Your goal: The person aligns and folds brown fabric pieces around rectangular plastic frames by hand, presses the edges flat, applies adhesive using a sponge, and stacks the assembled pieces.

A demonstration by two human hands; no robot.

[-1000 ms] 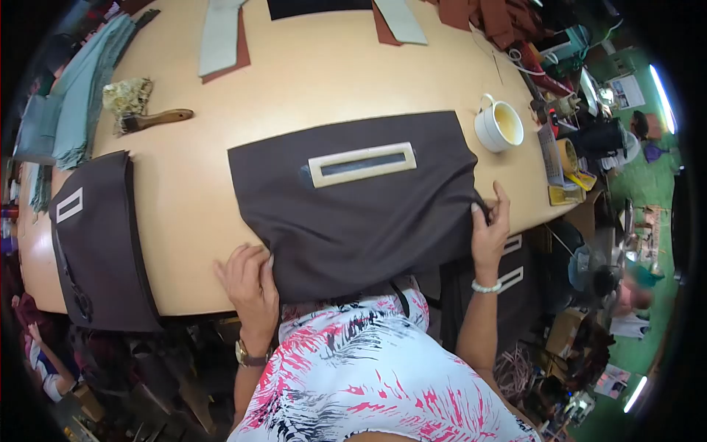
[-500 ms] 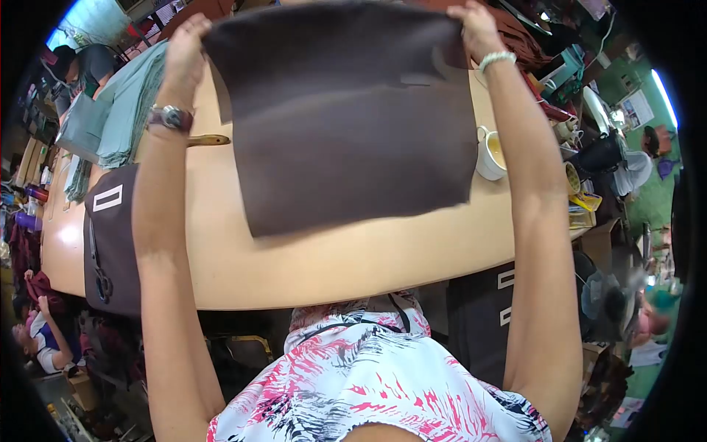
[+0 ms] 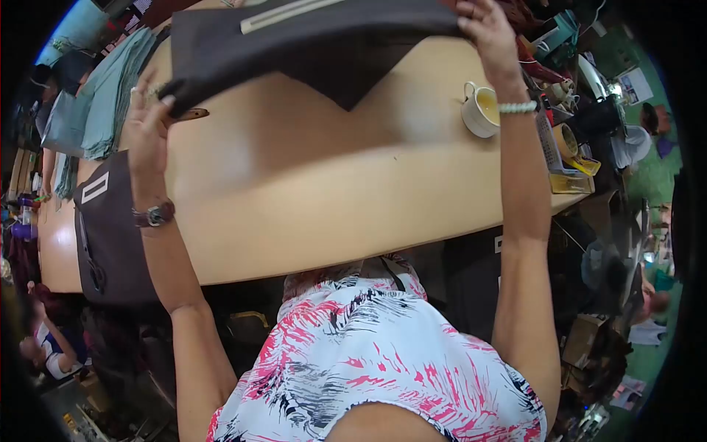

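A dark brown leather-like sheet (image 3: pixel 250 66) is stretched in the air between my hands, above the far part of the table (image 3: pixel 317 214). A pale, narrow strip (image 3: pixel 287 13) shows on its upper face. My left hand (image 3: pixel 151 121) is closed on the sheet's near left corner, thumb on top. At the right end, my right hand (image 3: pixel 490 33) grips the other edge, higher in the view. One corner of the sheet hangs down in the middle. A wooden handle (image 3: pixel 193 114) lies near my left hand, partly hidden by the sheet.
A white mug (image 3: pixel 481 114) with yellowish contents stands near my right forearm. At the left table edge lies another dark piece (image 3: pixel 110 236) with scissors (image 3: pixel 92 269) on it. Grey-green sheets (image 3: pixel 114 103) are stacked behind. Another person (image 3: pixel 55 350) sits at lower left.
The sheet has been turned from hanging broad toward me to being lifted nearly flat, showing the pale strip. My left hand has come lower and nearer; the right has moved slightly.
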